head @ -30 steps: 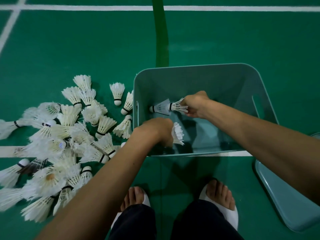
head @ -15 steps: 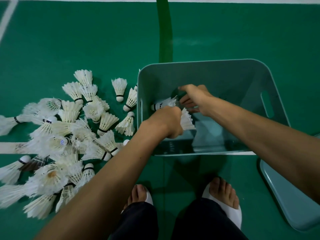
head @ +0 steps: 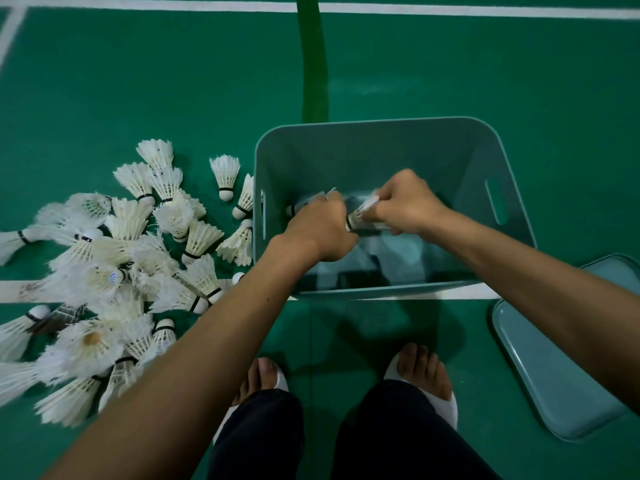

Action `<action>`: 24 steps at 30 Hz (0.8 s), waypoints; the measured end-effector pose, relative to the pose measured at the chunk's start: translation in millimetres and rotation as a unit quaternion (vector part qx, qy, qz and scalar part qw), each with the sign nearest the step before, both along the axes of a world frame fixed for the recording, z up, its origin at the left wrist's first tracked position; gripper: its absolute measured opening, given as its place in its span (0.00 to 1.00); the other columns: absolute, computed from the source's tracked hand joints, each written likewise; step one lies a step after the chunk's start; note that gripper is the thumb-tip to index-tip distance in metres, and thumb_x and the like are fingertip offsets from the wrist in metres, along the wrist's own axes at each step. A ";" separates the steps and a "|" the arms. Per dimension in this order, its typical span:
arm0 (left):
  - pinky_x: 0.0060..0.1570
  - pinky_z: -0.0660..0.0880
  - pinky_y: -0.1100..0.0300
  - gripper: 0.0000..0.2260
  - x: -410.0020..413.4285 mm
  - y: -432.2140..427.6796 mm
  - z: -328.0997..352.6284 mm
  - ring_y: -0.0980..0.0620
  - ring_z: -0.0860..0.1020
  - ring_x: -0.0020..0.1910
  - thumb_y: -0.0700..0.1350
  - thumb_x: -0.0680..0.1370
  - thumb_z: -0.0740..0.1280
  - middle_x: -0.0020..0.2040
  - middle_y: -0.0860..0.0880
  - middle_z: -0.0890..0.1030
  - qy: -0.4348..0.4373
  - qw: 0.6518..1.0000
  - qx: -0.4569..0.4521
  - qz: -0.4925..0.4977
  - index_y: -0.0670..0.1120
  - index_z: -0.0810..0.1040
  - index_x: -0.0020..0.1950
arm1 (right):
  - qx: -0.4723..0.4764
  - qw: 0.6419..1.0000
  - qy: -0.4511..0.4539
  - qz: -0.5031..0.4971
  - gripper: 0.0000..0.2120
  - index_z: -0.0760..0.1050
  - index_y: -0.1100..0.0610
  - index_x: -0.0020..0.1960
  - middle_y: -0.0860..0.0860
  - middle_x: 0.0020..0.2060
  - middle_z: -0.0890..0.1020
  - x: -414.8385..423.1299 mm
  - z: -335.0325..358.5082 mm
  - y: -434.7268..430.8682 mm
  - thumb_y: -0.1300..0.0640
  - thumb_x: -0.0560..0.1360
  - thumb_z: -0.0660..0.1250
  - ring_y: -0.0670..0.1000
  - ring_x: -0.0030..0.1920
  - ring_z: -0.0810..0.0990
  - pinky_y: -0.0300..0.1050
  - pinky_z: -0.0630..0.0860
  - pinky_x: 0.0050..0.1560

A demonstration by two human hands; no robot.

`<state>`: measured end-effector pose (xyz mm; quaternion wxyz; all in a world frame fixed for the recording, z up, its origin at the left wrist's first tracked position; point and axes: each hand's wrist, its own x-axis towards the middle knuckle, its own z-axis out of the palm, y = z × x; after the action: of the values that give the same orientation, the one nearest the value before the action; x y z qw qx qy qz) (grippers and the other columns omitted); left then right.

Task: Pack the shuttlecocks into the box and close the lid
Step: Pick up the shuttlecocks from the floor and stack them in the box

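Reaches into the teal box (head: 346,157), left hand (head: 320,230) curled on the cork end of a shuttlecock (head: 360,213), right hand (head: 403,202) pinching its feathers. Has a pile of shuttlecocks (head: 114,271) on the floor (head: 138,81) left of the box, lid (head: 561,358) flat at near right.

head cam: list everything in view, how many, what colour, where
loose shuttlecocks: a few dozen, white, heaped on the floor left of the box
held shuttlecocks: at least two, white, within the box opening, one gripped by each hand
box: one, grey-teal, open, on the floor ahead of the feet
lid: one, grey-teal, flat on the floor right of the box
floor: green, white lines, one darker green stripe
slippers: two, white, on the feet
trousers: dark, bottom edge
left hand: one, over the box
right hand: one, over the box
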<state>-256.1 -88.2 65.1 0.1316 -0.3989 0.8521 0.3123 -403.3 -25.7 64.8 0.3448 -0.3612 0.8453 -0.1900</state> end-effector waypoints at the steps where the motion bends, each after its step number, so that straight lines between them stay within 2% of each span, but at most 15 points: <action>1: 0.60 0.73 0.47 0.24 0.9 -0.3 1.2 0.36 0.73 0.65 0.48 0.78 0.69 0.69 0.37 0.70 -0.027 1.000 0.004 0.009 0.40 0.67 0.71 | 0.010 0.999 0.009 -0.039 0.06 0.83 0.61 0.36 0.56 0.32 0.84 -7.7 -6.8 -5.7 0.60 0.70 0.73 0.52 0.30 0.81 0.50 0.84 0.33; 2: 0.64 0.71 0.46 0.27 1.4 -0.8 2.0 0.35 0.71 0.68 0.46 0.79 0.67 0.72 0.36 0.66 -0.059 0.998 0.012 0.017 0.38 0.63 0.74 | 0.022 0.997 0.005 -0.078 0.05 0.84 0.62 0.40 0.58 0.37 0.86 -13.5 -12.7 -11.2 0.60 0.71 0.72 0.54 0.33 0.83 0.53 0.85 0.36; 4: 0.67 0.70 0.46 0.23 1.1 -1.2 5.5 0.35 0.71 0.69 0.42 0.81 0.61 0.76 0.36 0.59 -0.120 0.992 0.038 0.014 0.37 0.64 0.75 | 0.032 0.989 -0.050 -0.132 0.06 0.83 0.65 0.45 0.60 0.42 0.86 -20.2 -25.6 -22.8 0.61 0.73 0.70 0.56 0.36 0.82 0.52 0.86 0.37; 6: 0.69 0.70 0.45 0.20 -1.6 -2.6 8.3 0.34 0.72 0.69 0.40 0.81 0.57 0.80 0.34 0.53 -0.174 0.984 0.043 -0.015 0.37 0.67 0.74 | 0.032 0.984 -0.098 -0.145 0.05 0.82 0.65 0.45 0.61 0.43 0.85 -17.0 -35.8 -34.8 0.62 0.74 0.70 0.56 0.35 0.81 0.49 0.84 0.37; 8: 0.70 0.70 0.43 0.21 -4.2 -5.3 8.1 0.34 0.72 0.69 0.38 0.81 0.55 0.81 0.34 0.50 -0.207 0.977 0.034 -0.044 0.37 0.67 0.74 | 0.033 0.986 -0.096 -0.133 0.06 0.82 0.65 0.47 0.61 0.43 0.85 -9.0 -44.8 -45.7 0.62 0.74 0.71 0.56 0.34 0.80 0.47 0.83 0.34; 10: 0.69 0.71 0.42 0.23 -6.8 -9.9 1.8 0.34 0.72 0.69 0.39 0.81 0.56 0.82 0.35 0.51 -0.218 0.974 0.025 -0.060 0.36 0.65 0.76 | 0.032 0.987 -0.091 -0.128 0.07 0.82 0.66 0.49 0.60 0.42 0.83 0.8 -50.4 -54.6 0.62 0.74 0.71 0.57 0.34 0.80 0.48 0.83 0.33; 12: 0.71 0.70 0.42 0.26 -8.7 -14.9 -4.0 0.34 0.69 0.72 0.38 0.80 0.57 0.83 0.39 0.51 -0.215 0.975 0.021 -0.058 0.36 0.61 0.79 | 0.028 0.983 -0.120 -0.136 0.06 0.79 0.66 0.48 0.59 0.38 0.81 6.6 -55.6 -61.9 0.63 0.75 0.72 0.56 0.32 0.79 0.52 0.84 0.36; 16: 0.73 0.66 0.41 0.28 -9.1 -21.7 -13.1 0.35 0.63 0.77 0.37 0.79 0.58 0.84 0.44 0.47 -0.199 0.978 0.017 -0.060 0.38 0.58 0.80 | 0.020 0.964 -0.196 -0.177 0.05 0.77 0.62 0.47 0.56 0.35 0.79 10.0 -64.8 -60.9 0.63 0.76 0.73 0.53 0.30 0.77 0.45 0.79 0.30; 18: 0.72 0.68 0.41 0.28 -10.5 -24.4 -18.8 0.36 0.65 0.77 0.38 0.79 0.59 0.84 0.43 0.49 -0.204 0.976 0.013 -0.080 0.38 0.61 0.80 | 0.028 0.955 -0.218 -0.201 0.06 0.76 0.61 0.43 0.56 0.35 0.79 8.8 -67.7 -55.6 0.64 0.76 0.73 0.53 0.32 0.78 0.45 0.79 0.30; 21: 0.69 0.72 0.42 0.24 -13.6 -31.2 -21.6 0.36 0.70 0.73 0.39 0.79 0.60 0.80 0.41 0.60 -0.194 0.974 -0.007 -0.115 0.39 0.67 0.76 | 0.022 0.946 -0.240 -0.218 0.09 0.75 0.60 0.37 0.57 0.34 0.78 6.4 -71.7 -50.0 0.69 0.73 0.72 0.53 0.32 0.77 0.42 0.78 0.28; 24: 0.68 0.73 0.44 0.22 -13.8 -37.2 -19.1 0.37 0.72 0.70 0.39 0.78 0.59 0.76 0.41 0.68 -0.174 0.976 -0.025 -0.127 0.40 0.71 0.73 | 0.007 0.950 -0.217 -0.224 0.10 0.76 0.58 0.37 0.56 0.34 0.79 0.2 -77.0 -53.6 0.66 0.73 0.74 0.53 0.31 0.77 0.44 0.79 0.29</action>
<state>-269.9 -125.4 46.0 0.3063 -0.3386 0.8676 0.1970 -403.1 -79.2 -12.2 0.4711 -0.1103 0.8102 -0.3307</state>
